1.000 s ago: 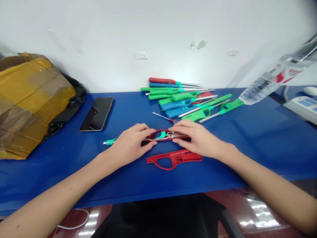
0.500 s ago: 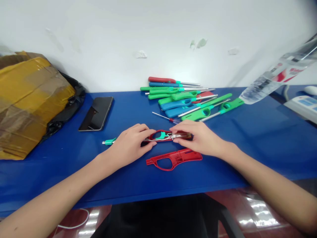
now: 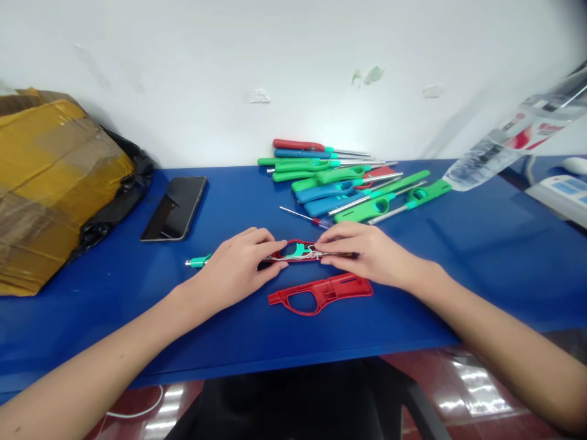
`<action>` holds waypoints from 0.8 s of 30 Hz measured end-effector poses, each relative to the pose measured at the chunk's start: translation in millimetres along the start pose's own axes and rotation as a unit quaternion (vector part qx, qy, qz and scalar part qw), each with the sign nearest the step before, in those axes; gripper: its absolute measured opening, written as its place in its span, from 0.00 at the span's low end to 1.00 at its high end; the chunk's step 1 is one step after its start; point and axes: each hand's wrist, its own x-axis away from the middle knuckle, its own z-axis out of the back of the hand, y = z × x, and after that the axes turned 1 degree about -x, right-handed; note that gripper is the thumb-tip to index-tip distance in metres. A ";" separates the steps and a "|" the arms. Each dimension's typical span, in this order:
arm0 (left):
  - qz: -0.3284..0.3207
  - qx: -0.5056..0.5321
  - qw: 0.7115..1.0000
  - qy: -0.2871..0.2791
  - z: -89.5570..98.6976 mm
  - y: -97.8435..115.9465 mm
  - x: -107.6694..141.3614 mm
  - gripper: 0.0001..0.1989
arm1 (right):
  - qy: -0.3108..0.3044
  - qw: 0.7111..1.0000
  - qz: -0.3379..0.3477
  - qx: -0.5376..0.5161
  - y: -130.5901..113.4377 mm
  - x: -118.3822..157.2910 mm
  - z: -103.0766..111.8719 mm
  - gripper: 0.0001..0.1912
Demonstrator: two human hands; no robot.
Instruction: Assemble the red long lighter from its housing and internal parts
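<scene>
An opened red lighter body (image 3: 298, 259) lies between my hands, with a teal trigger (image 3: 300, 250) and white wires exposed inside. My left hand (image 3: 245, 260) is closed around its front end, thumb and fingers gripping the shell; a teal tip (image 3: 198, 262) sticks out beyond the wrist side. With thumb and fingertips, my right hand (image 3: 367, 253) pinches a dark brown gas tank (image 3: 342, 254) at the rear of the body; the fingers partly hide it. The other red shell half (image 3: 323, 294) lies just below, inner side up, touched by neither hand.
Several green, blue and red long-nosed lighters (image 3: 339, 183) are piled by the wall. A small screwdriver (image 3: 307, 217) lies before them. A phone (image 3: 175, 209) and a taped package (image 3: 59, 189) are at left; a water bottle (image 3: 504, 140) and a white device (image 3: 564, 195) at right.
In my right fingers the gas tank has turned and now shows a thinner, darker edge. My left hand keeps its grip. The view has shifted slightly.
</scene>
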 end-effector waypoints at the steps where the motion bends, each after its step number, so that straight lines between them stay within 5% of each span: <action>1: 0.000 0.001 1.000 -0.001 0.1 0.1 -0.2 0.18 | -0.004 1.000 0.002 0.006 -0.1 0.3 0.4 0.10; 13: -0.002 -0.012 1.000 -0.002 1.4 0.1 -1.4 0.19 | -0.065 0.998 0.011 0.019 -3.4 0.9 11.2 0.14; 24: -0.012 -0.015 1.000 -0.001 1.8 -0.8 -1.8 0.18 | -0.057 0.998 -0.004 -0.022 -2.2 0.2 12.7 0.16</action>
